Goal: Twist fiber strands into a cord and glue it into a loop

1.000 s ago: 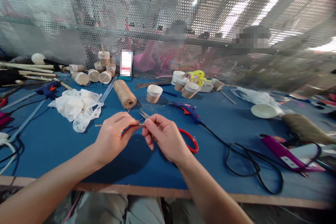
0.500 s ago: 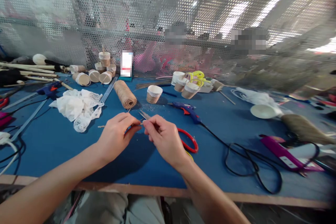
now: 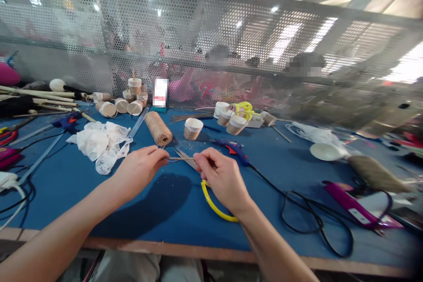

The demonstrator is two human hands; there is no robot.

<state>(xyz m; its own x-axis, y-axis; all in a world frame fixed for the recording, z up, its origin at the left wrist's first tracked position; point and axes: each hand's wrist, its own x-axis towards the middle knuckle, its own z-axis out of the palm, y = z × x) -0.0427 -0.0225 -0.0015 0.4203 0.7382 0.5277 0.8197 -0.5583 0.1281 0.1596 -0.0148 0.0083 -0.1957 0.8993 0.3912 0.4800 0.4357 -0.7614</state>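
A short length of brown twine (image 3: 180,158) stretches straight between my two hands. My left hand (image 3: 142,165) pinches one end between thumb and fingertips. The other end is gripped by my right hand (image 3: 220,174), its fingers curled in. Scissors lie beneath the right hand: the blades (image 3: 187,160) point away to the left, one yellow handle (image 3: 214,207) shows, and the rest is covered. Just beyond my left hand lies a spool of jute twine (image 3: 157,128). A small twine-wrapped cup with a white rim (image 3: 193,128) stands behind the scissors.
A blue glue gun (image 3: 233,150) lies to the right, its black cord looping toward a purple power strip (image 3: 346,202). Crumpled white lace (image 3: 101,141) is at left. More wrapped cups (image 3: 135,86) sit at the back beside a phone (image 3: 160,92). A perforated metal screen (image 3: 132,44) closes the far side.
My hands have drawn apart, and the twine between them now shows at full stretch. My right hand has shifted right, covering the red handle and uncovering the yellow one. The view has tilted up.
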